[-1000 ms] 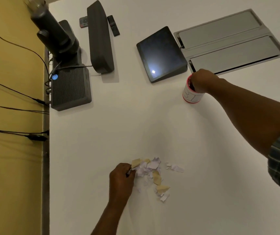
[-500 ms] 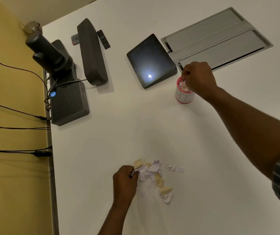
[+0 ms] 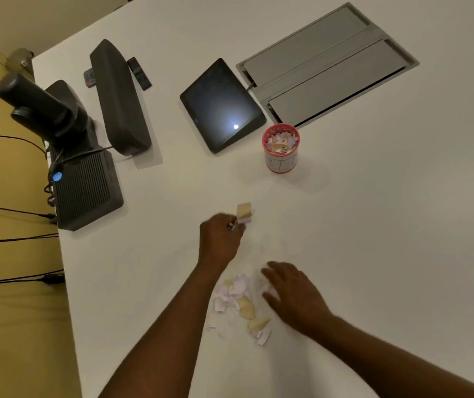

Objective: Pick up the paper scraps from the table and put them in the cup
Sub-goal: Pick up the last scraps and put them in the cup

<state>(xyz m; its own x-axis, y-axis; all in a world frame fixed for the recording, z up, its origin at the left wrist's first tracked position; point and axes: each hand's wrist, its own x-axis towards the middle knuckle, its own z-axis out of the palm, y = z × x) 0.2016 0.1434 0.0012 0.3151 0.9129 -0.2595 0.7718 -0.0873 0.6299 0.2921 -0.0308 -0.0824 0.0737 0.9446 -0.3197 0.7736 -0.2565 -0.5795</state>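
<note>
Up high, the left hand (image 3: 220, 238) pinches scraps (image 3: 243, 212) at its fingers' one o'clock. The right hand (image 3: 290, 291) lies loose on the pile (image 3: 240, 300); the cup (image 3: 281, 147) sits at twelve o'clock.

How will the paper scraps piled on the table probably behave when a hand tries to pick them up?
The paper scraps look thin, small and torn, so they are probably very light and floppy. Lying loose in a heap, they would likely scatter if pushed. The left hand pinches only a few pieces, which suggests they are hard to gather many at a time.

The left hand (image 3: 220, 239) pinches paper scraps (image 3: 243, 213), between cup (image 3: 281, 147) and right hand (image 3: 293, 294), whose fingers lie relaxed.
</note>
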